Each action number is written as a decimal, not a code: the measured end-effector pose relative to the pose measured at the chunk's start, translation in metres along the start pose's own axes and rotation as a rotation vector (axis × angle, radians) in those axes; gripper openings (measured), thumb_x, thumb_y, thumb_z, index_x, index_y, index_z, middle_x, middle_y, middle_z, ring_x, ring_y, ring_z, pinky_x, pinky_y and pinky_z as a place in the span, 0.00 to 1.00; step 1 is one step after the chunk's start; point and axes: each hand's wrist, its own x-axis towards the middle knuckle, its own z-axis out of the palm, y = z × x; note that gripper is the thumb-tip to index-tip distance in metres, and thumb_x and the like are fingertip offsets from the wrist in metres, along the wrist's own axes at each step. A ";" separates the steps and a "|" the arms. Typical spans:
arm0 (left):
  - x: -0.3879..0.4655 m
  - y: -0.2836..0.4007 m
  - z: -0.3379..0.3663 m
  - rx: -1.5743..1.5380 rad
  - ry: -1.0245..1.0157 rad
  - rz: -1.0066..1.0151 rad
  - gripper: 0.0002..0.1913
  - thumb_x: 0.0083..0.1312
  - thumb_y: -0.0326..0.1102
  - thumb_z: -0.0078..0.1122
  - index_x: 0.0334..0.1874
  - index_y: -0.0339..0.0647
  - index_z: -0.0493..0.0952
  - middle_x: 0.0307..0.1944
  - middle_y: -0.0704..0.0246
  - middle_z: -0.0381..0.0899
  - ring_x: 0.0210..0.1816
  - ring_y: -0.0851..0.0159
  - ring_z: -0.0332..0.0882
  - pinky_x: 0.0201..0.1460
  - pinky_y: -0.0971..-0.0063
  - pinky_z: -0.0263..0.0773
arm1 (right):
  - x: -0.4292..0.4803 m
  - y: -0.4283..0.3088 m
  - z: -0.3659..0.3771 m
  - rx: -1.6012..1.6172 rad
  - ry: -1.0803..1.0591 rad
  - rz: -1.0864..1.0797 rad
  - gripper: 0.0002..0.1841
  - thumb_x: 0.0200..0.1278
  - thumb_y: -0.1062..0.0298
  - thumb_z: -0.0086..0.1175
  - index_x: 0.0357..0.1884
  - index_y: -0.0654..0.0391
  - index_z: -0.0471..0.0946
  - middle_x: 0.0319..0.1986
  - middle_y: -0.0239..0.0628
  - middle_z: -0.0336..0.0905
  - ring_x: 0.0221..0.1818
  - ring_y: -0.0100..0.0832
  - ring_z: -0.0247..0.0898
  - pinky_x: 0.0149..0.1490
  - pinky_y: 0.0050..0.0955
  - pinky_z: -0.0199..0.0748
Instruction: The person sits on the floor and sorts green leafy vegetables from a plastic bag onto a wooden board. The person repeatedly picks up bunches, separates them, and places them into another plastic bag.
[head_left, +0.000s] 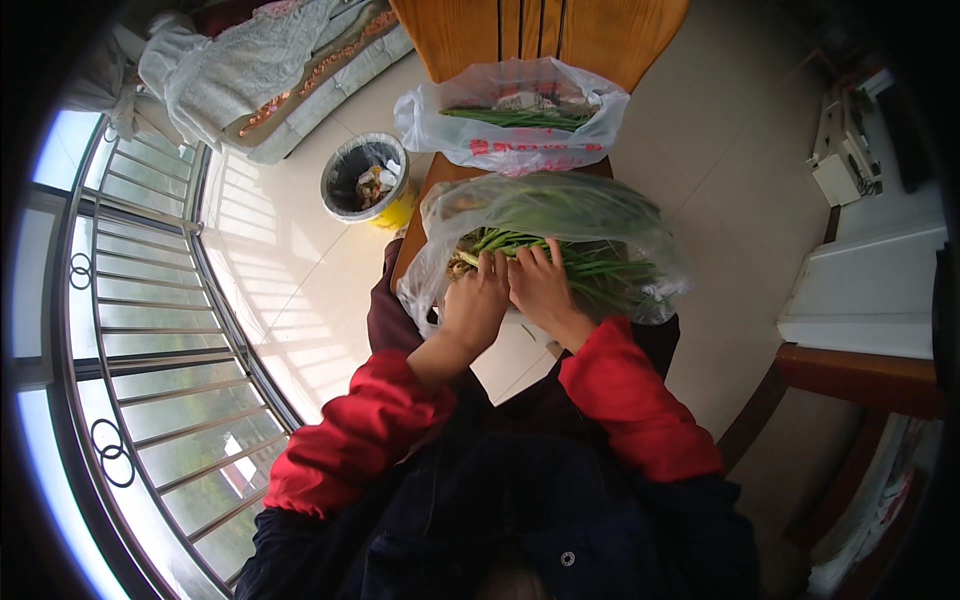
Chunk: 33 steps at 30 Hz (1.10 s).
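Note:
Close together at the near edge of an open clear plastic bag, my left hand and my right hand have their fingertips on green onions. The bag lies on a wooden chair seat. The roots and pale stems point left, by my left hand; the green leaves spread to the right under the plastic. My left fingers are curled on a pale stem. My right fingers bend over the green stalks, and whether they grip any is hidden.
A white plastic bag with red print holds more green stalks near the wooden chair back. Left of the seat stands a lined trash bin with scraps inside. A cloth-covered sofa is at upper left, a barred window at left.

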 end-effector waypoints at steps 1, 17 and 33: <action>0.007 -0.001 0.008 -0.008 -0.060 -0.015 0.13 0.51 0.29 0.52 0.39 0.36 0.67 0.37 0.62 0.71 0.26 0.60 0.78 0.23 0.71 0.74 | 0.000 0.001 -0.002 0.016 -0.015 0.003 0.05 0.50 0.69 0.46 0.26 0.56 0.73 0.29 0.36 0.68 0.40 0.36 0.65 0.59 0.47 0.51; 0.032 -0.026 0.042 -0.040 -0.219 0.152 0.07 0.54 0.31 0.51 0.34 0.43 0.75 0.35 0.65 0.76 0.33 0.58 0.79 0.33 0.68 0.74 | -0.046 0.059 -0.057 0.230 0.143 0.053 0.10 0.45 0.74 0.57 0.33 0.58 0.73 0.36 0.35 0.70 0.43 0.37 0.65 0.49 0.33 0.65; 0.032 -0.027 0.035 -0.021 -0.265 0.159 0.09 0.55 0.32 0.50 0.38 0.43 0.73 0.35 0.63 0.77 0.35 0.58 0.78 0.34 0.68 0.74 | -0.037 0.044 -0.014 0.138 -0.023 0.019 0.06 0.50 0.64 0.56 0.30 0.52 0.75 0.27 0.27 0.73 0.37 0.30 0.67 0.56 0.45 0.52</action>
